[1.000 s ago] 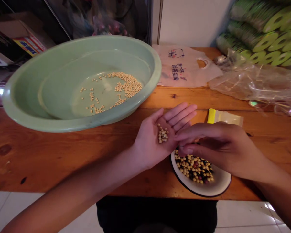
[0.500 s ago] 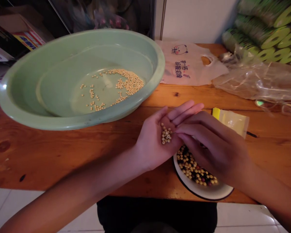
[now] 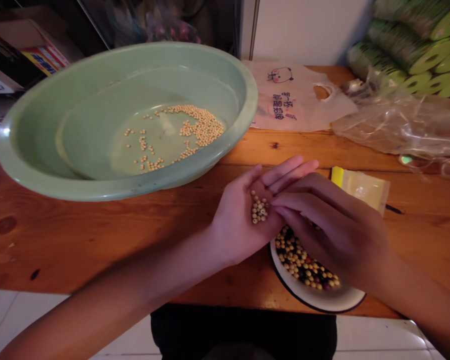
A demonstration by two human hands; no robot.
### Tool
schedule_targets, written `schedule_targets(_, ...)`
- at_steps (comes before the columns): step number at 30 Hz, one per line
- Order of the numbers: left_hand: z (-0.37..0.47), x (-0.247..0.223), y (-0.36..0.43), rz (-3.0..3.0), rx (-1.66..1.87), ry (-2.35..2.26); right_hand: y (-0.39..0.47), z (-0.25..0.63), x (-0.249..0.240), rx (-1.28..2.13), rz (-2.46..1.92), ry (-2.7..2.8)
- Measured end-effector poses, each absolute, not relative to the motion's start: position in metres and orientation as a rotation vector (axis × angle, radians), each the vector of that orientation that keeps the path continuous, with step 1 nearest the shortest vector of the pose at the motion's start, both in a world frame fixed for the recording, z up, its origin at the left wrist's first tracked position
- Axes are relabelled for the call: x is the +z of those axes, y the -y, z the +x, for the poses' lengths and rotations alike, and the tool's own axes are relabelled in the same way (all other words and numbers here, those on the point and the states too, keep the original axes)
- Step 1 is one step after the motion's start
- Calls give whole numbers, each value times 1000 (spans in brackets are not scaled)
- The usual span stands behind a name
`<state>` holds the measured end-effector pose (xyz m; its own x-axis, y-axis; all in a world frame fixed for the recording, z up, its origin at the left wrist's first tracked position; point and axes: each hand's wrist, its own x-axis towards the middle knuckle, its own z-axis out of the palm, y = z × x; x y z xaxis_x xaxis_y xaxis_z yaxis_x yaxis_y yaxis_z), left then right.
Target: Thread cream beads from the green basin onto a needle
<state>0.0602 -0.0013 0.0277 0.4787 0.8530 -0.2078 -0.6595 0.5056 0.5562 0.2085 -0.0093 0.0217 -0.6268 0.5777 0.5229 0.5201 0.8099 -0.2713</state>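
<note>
Some pale beads [image 3: 260, 205] are gathered on the flattened left hand [image 3: 235, 215]; the right hand [image 3: 339, 227] presses fingertips together, contents unclear. Mixed beads [image 3: 300, 264] remain in the enamel bowl [image 3: 337, 299].

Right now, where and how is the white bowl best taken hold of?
Probably by the near rim of the white bowl, coming from the near side: that curved edge shows bare, while the right hand hides much of the far side. Keep it level, since beads lie heaped inside.
</note>
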Motion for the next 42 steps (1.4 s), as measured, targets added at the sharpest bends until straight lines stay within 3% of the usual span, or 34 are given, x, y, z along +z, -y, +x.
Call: schedule_targets(42,59,23,-2,181,907,-350,9,207,21,96,-810,2374)
